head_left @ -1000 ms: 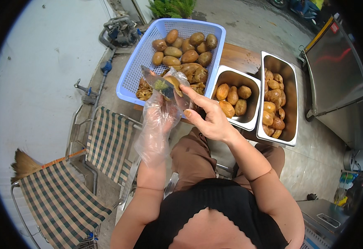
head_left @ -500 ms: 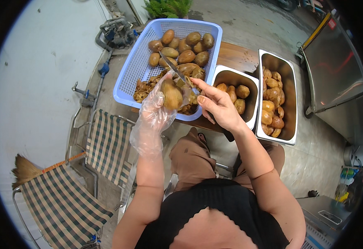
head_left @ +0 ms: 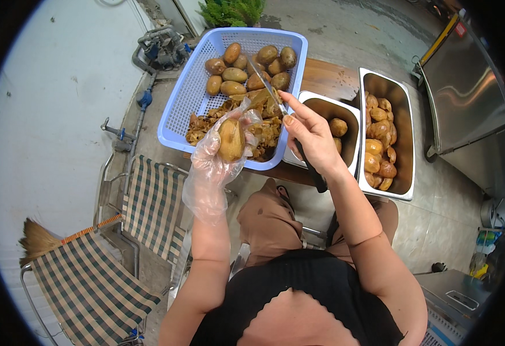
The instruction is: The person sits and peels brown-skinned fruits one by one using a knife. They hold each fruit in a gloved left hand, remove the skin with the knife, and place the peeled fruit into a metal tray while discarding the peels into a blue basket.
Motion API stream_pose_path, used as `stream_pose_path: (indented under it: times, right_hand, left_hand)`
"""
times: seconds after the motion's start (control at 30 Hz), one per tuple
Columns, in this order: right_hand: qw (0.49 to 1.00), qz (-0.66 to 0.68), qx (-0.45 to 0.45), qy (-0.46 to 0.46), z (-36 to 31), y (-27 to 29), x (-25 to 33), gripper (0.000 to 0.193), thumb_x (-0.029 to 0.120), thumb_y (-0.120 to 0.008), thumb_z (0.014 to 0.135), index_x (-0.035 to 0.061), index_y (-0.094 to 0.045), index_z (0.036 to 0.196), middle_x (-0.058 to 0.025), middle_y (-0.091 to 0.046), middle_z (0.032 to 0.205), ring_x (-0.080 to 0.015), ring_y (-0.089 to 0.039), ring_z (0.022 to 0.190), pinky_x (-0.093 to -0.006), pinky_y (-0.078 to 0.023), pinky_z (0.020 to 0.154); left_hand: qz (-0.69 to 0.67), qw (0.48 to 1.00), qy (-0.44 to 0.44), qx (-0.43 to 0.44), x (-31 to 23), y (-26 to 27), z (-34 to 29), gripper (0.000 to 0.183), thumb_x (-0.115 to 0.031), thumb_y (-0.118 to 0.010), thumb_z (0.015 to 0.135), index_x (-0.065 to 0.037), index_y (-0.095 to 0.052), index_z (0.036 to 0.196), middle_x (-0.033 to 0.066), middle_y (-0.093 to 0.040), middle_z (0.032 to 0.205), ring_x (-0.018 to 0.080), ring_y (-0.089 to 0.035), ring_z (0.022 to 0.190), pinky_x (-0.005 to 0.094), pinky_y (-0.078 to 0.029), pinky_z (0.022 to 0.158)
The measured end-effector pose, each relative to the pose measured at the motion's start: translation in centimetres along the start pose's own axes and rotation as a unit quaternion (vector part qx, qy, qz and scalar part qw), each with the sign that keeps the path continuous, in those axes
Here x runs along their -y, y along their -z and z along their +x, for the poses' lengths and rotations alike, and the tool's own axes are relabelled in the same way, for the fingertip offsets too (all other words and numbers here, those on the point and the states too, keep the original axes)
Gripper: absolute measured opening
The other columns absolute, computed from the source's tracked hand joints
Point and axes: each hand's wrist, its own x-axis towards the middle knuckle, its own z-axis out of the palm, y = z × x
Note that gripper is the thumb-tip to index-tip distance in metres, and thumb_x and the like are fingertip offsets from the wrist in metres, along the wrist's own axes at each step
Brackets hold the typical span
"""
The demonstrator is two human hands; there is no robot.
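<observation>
My left hand (head_left: 215, 153), in a clear plastic glove, cups a brownish-yellow oval fruit (head_left: 230, 140) at the near edge of a blue plastic basket (head_left: 171, 109). A black-handled knife (head_left: 269, 89) is gripped in my right hand (head_left: 311, 132). Its blade points up and to the left over the basket, apart from the fruit. Several whole brown fruits (head_left: 234, 75) fill the basket's far part. Nearer my hands lies a heap of brown peels (head_left: 220, 113), partly hidden by the glove.
Right of the basket stand a small metal pan (head_left: 350, 124) and a longer metal pan (head_left: 409, 138), both holding peeled fruits. They and the basket rest around a wooden table (head_left: 333, 78). Checked folding chairs (head_left: 91, 282) and a broom (head_left: 36, 242) are at left, a steel cabinet (head_left: 466, 86) at right.
The knife has come away from the fruit, up and to the right with my right hand. In my left hand the fruit has been turned, showing a different side.
</observation>
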Motion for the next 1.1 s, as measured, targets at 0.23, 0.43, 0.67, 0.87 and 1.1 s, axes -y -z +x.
stream_pose_path:
  times: [0.23, 0.43, 0.67, 0.87, 1.1]
  right_hand:
    - [0.996, -0.07, 0.032, -0.053, -0.9, 0.0, 0.8, 0.053, 0.019, -0.055, 0.091, 0.0001, -0.038, 0.138, 0.0009, -0.052, 0.077, -0.0047, -0.045, 0.061, -0.0217, -0.039, 0.054]
    - [0.973, -0.201, 0.105, 0.034, -1.1, -1.5, -0.2, 0.058, 0.02, -0.056, 0.088, -0.0027, -0.035, 0.137, -0.023, -0.041, 0.139, -0.0251, -0.041, 0.129, -0.0323, -0.032, 0.105]
    - [0.948, -0.269, 0.119, 0.122, -0.9, -3.3, -0.8, 0.057, 0.019, -0.056, 0.086, 0.0, -0.038, 0.137, -0.0251, -0.052, 0.126, -0.0352, -0.052, 0.117, -0.0368, -0.039, 0.099]
    - [0.967, -0.207, 0.114, 0.09, -0.9, -3.1, -1.0, 0.051, 0.017, -0.054, 0.088, 0.0027, -0.041, 0.136, -0.0218, -0.057, 0.123, -0.0273, -0.057, 0.111, -0.0337, -0.042, 0.095]
    - [0.99, -0.121, 0.072, 0.004, -0.1, -1.2, 0.1, 0.048, 0.017, -0.053, 0.091, 0.0016, -0.042, 0.135, -0.0096, -0.058, 0.122, -0.0131, -0.053, 0.105, -0.0282, -0.041, 0.093]
  left_hand:
    - [-0.003, 0.998, -0.061, -0.028, 0.2, 0.4, 0.2, 0.062, -0.015, -0.063, 0.085, 0.007, -0.032, 0.134, 0.0225, -0.05, 0.122, 0.0307, -0.051, 0.114, 0.0413, -0.048, 0.093]
    - [0.055, 0.99, -0.088, -0.099, 0.7, -1.2, 0.3, 0.054, -0.014, -0.061, 0.087, 0.005, -0.038, 0.132, 0.0145, -0.054, 0.12, 0.0225, -0.055, 0.11, 0.0357, -0.047, 0.096]
    - [0.02, 0.994, -0.071, -0.075, 0.4, 0.1, -0.2, 0.053, -0.011, -0.059, 0.088, 0.006, -0.036, 0.133, 0.0179, -0.052, 0.121, 0.024, -0.055, 0.109, 0.0333, -0.05, 0.093]
    - [0.043, 0.993, -0.081, -0.07, 0.6, -0.6, -0.1, 0.059, -0.009, -0.062, 0.085, 0.006, -0.035, 0.134, 0.0167, -0.052, 0.124, 0.0245, -0.055, 0.112, 0.0351, -0.046, 0.098]
    - [0.098, 0.993, -0.064, -0.018, 0.5, -0.8, -0.1, 0.068, -0.013, -0.067, 0.079, 0.007, -0.034, 0.134, 0.0183, -0.048, 0.13, 0.0287, -0.049, 0.12, 0.0405, -0.04, 0.103]
